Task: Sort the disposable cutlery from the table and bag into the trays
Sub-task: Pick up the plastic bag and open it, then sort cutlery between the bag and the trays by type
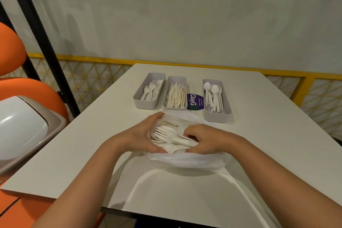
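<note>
L fingers [154, 117] curl round the far-left rim of the bag [185, 160], thumb on the near rim. So the left hand [142, 133] grips the plastic & holds the mouth wide. R fingers [191, 129] bend down into the mouth, on top of the cutlery [170, 136]. The right hand [205, 139] is clenched on sth there, but whether it's a piece or the bag's edge I can't tell. Inside the bag: a jumble of white forks, spoons etc. The bag is thin white plastic, sitting mid-table [268, 116], its loops trailing toward the near edge.

Beyond it, 3 grey trays in a row toward the far edge. The fork tray [144, 104], on the L, has white forks [150, 90], tines away. The knife tray [176, 77], just beside it, holds cream knives [175, 94]. The spoon tray [217, 116] stands apart to the R w/ white spoons [212, 94], bowls at the far end. Between the knife & spoon trays a purple sticker [194, 102] reading "ClayGo" lies on the tabletop. Off to the L: an orange chair [11, 48] & a white bin lid [20, 126].
</note>
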